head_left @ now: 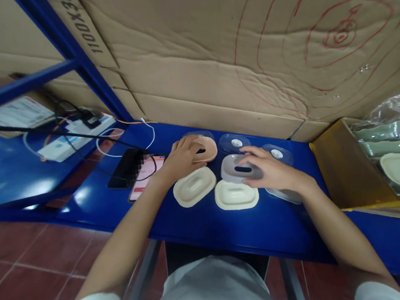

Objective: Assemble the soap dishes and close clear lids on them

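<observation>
My left hand (181,158) is curled around the left side of a peach oval cover (210,149) with a dark slot in its top. Its fingers and thumb span the cover from back to front. My right hand (265,169) grips a grey oval cover (229,168) from the right, thumb in front and fingers behind. Just in front of these covers lie two cream oval pieces with raised middles, a left one (194,187) and a right one (236,195). Behind, clear plastic lids (228,142) rest on the blue table, one (283,154) partly behind my right hand.
A phone (147,175) and a black object (125,170) lie left. Beyond them are a white power strip (76,137) and cables. A cardboard box (353,166) with green and cream pieces stands right. Cardboard (205,72) walls the back, beside a blue frame (78,62).
</observation>
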`<state>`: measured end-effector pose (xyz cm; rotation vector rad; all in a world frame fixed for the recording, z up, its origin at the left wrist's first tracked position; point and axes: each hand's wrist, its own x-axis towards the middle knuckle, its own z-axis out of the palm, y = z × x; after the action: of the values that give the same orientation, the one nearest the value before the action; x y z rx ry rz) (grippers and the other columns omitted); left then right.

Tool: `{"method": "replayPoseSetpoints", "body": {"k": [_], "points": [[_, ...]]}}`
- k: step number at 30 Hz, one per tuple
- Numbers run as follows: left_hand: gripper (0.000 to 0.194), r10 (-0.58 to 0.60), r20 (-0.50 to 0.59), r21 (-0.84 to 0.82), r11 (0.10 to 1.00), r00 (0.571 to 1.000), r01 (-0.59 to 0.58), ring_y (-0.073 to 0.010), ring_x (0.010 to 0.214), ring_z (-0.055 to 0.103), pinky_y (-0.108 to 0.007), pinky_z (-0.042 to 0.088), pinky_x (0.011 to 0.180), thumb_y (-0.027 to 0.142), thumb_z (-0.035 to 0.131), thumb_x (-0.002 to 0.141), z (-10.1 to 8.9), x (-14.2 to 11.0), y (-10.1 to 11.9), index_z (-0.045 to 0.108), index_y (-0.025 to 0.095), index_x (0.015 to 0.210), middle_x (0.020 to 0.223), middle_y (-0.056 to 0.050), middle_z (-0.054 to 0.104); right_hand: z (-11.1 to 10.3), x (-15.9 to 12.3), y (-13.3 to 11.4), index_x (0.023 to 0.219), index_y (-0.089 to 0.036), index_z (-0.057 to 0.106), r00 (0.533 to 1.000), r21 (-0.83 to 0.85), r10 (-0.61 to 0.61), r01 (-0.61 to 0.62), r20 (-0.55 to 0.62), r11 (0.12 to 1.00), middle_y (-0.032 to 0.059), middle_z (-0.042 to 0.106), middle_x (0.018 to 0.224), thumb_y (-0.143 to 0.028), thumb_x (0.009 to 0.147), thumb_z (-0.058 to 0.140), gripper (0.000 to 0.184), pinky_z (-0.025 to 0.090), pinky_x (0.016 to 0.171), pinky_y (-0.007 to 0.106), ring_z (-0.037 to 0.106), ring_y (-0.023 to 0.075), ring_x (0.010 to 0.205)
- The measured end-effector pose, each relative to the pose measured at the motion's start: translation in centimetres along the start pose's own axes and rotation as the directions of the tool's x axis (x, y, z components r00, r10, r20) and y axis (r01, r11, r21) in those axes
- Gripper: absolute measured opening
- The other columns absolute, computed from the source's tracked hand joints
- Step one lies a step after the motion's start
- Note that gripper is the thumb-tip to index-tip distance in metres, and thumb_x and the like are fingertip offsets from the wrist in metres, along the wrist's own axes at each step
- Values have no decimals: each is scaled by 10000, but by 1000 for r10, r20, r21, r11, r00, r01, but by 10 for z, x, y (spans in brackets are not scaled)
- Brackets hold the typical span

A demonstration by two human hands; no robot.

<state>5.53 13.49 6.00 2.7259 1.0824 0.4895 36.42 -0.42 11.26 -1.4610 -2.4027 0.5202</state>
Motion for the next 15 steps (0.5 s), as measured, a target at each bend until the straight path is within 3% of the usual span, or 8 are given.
{"method": "replayPoseSetpoints", "body": {"k": [7, 12, 15], "points": [[534, 11, 108, -66, 998, 994, -4, -420, 1505, 459, -614, 418, 1188, 524, 831, 874, -1, -5, -7, 693, 254, 1314, 1616, -147, 480, 27, 17, 28, 1282, -222, 680, 996, -126, 36, -46, -84, 991, 221, 463, 1644, -382, 941, 766, 386, 421, 1163, 662, 475, 429, 1510], [513, -7, 232, -94, 995, 973, 30, -411, 1478, 499, -621, 405, 1191, 540, 794, 901, -3, -12, -5, 694, 279, 1332, 1634, -125, 463, 34, 20, 30, 1310, -232, 686, 1000, -79, 6, -7, -16, 997, 207, 451, 1653, -315, 934, 764, 393, 390, 1220, 626, 403, 400, 1579], [486, -19, 224, -79, 996, 974, 37, -405, 1493, 483, -606, 384, 1207, 554, 767, 930, -3, -16, -3, 694, 288, 1331, 1652, -118, 448, 34, 20, 29, 1340, -218, 685, 999, -67, 9, -7, 36, 998, 220, 437, 1669, -294, 950, 745, 402, 381, 1236, 611, 388, 395, 1595]]}}
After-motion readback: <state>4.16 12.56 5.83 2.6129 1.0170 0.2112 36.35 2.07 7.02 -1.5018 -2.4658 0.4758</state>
